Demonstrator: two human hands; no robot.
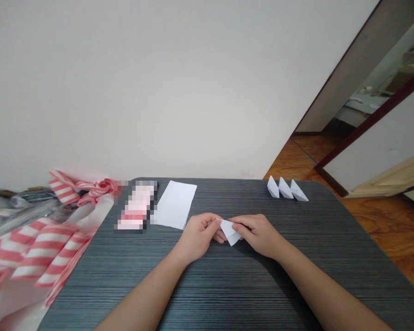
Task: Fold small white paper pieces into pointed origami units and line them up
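A small piece of folded white paper [231,234] is held between both hands above the middle of the table, one corner pointing towards me. My left hand [200,234] pinches its left side between thumb and fingers. On the right side, my right hand [257,233] grips it with the thumb on top; its other fingers are partly hidden behind the paper. Three folded white paper boats [285,188] stand in a row at the table's back right. Left of my hands lies a stack of white paper sheets [175,204].
The dark wood-grained table [207,294] has its back edge along a white wall [193,92]. A pixelated, phone-like object [136,207] lies left of the paper stack. Red-and-white striped cloth [48,248] is heaped beyond the left edge. Wooden floor [393,225] shows on the right.
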